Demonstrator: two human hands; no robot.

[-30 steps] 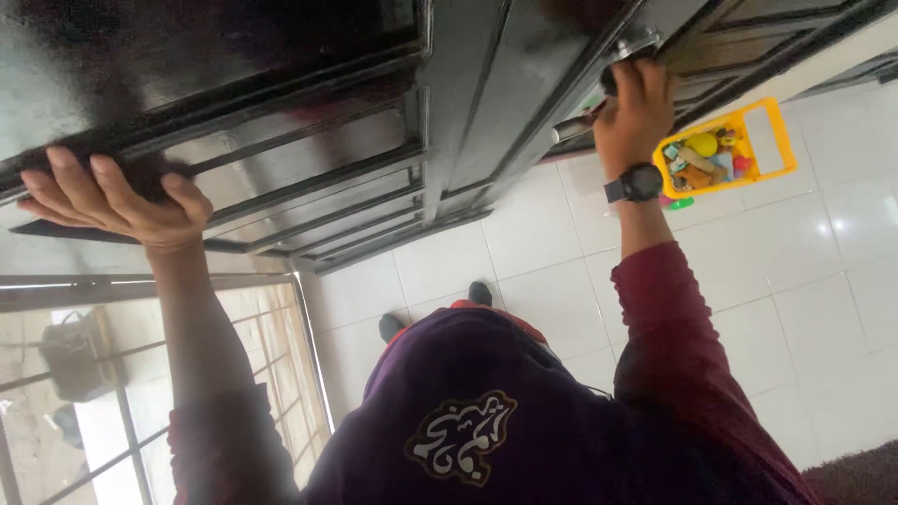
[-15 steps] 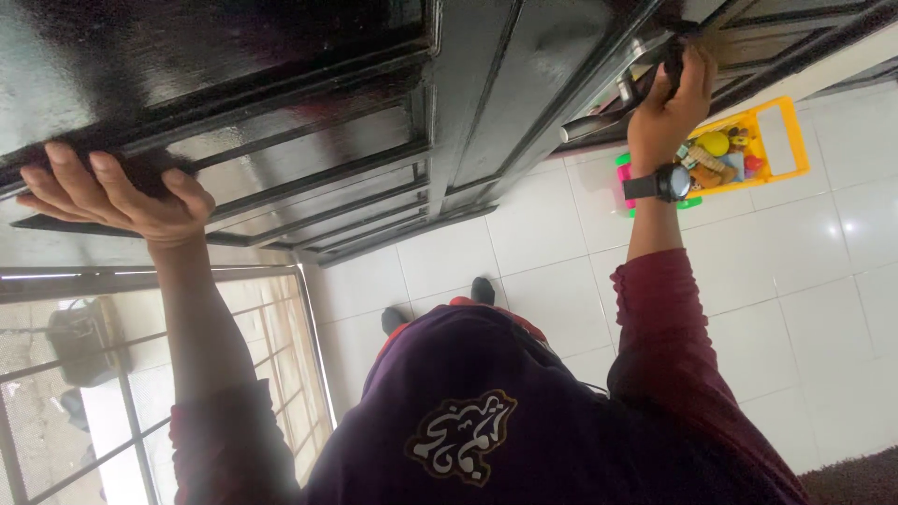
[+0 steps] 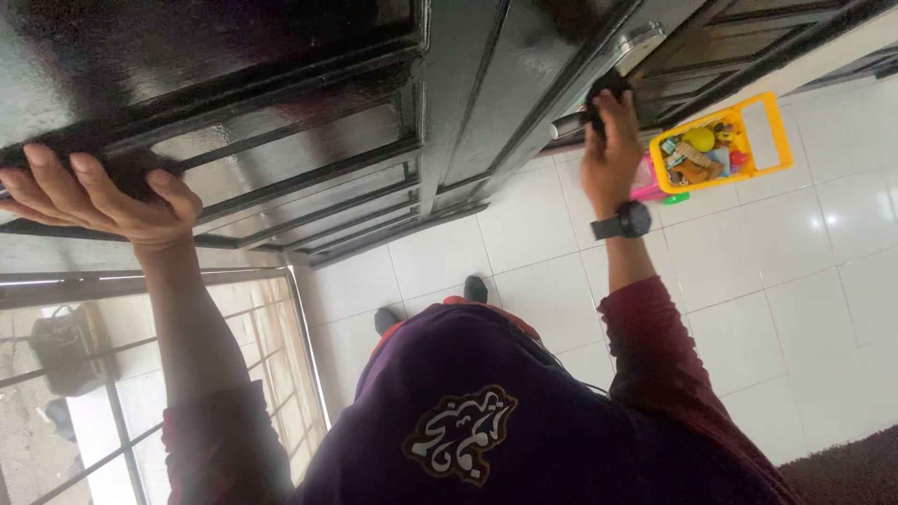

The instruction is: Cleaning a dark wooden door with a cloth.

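My left hand point(image 3: 103, 196) lies spread flat on the black door point(image 3: 309, 103); my right hand point(image 3: 610, 150), at two o'clock, wraps a dark cloth point(image 3: 603, 89). Best steady strokes.

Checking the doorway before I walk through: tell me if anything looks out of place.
One thing: a yellow toy cart full of small toys sits on the white tiled floor beside the black door, close behind the right hand at the door's handle.

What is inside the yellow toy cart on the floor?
The yellow cart holds small colourful toys, one round and yellow. Those beneath are covered; what kinds they are cannot be told.
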